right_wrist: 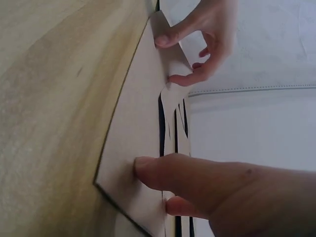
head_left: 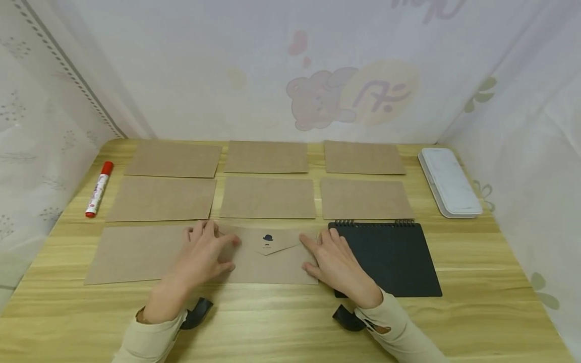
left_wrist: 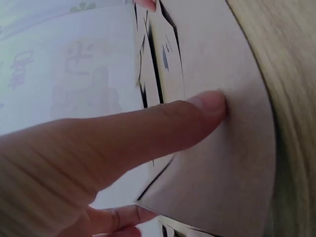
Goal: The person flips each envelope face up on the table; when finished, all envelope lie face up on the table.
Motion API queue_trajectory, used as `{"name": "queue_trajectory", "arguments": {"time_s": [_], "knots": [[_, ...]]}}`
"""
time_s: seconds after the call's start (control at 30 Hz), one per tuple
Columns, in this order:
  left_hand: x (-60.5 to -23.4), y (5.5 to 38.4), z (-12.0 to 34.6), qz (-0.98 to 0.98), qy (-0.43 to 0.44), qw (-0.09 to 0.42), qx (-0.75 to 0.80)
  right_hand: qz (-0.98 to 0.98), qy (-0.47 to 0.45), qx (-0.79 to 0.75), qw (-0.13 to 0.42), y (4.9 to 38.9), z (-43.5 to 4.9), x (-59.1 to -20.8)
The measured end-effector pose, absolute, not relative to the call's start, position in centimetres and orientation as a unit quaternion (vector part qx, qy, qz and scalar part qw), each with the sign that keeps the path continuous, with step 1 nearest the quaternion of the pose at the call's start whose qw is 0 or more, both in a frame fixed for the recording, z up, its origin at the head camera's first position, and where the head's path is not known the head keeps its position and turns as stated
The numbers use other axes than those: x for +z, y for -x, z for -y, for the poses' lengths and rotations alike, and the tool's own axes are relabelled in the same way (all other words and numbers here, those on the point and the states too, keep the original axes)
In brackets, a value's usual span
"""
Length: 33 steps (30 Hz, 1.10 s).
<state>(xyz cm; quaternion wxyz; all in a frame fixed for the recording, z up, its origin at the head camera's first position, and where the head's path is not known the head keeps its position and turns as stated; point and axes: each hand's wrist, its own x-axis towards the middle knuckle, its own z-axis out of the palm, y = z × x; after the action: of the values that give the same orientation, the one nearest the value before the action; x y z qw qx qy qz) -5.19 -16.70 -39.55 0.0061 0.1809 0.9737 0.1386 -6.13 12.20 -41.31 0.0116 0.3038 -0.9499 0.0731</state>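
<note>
A brown kraft-paper envelope (head_left: 268, 267) lies at the front middle of the table, its pointed flap (head_left: 279, 242) folded down over the front and printed with a small hat and moustache. My left hand (head_left: 204, 252) rests at its left end, thumb (left_wrist: 210, 102) on the paper and fingers near the top corner. At the right end my right hand (head_left: 336, 259) touches it, with the index fingertip at the flap's edge and the thumb (right_wrist: 145, 170) lower on the front. Both hands have their fingers spread. The left hand partly hides a neighbouring envelope (head_left: 131, 252).
Several more brown envelopes (head_left: 268, 197) lie in rows behind. A black spiral notebook (head_left: 390, 262) sits beside the right hand. At the far right stands a white case (head_left: 449, 181); a red-capped marker (head_left: 98, 190) lies at the left. Printed cloth (head_left: 204, 75) encloses the table.
</note>
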Motion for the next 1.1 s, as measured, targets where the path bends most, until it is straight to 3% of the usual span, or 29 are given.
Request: {"name": "queue_trajectory", "arguments": {"time_s": [0.47,0.67,0.8,1.1], "knots": [[-38.6,4.5,16.5,-0.974,-0.152,0.042,0.166,0.951,-0.288,0.112,-0.025,6.9,-11.9,-40.5],[-37.5,5.2,17.3,-0.971,-0.155,0.023,0.179,0.939,-0.277,0.194,0.066,8.6,-12.9,-39.1],[-36.8,7.3,17.9,-0.967,-0.175,0.016,0.182,0.928,-0.305,0.193,0.092,10.8,-13.5,-38.5],[-37.2,14.2,18.1,-0.946,-0.252,0.076,0.188,0.905,-0.414,0.099,0.008,15.6,-12.5,-39.0]]}}
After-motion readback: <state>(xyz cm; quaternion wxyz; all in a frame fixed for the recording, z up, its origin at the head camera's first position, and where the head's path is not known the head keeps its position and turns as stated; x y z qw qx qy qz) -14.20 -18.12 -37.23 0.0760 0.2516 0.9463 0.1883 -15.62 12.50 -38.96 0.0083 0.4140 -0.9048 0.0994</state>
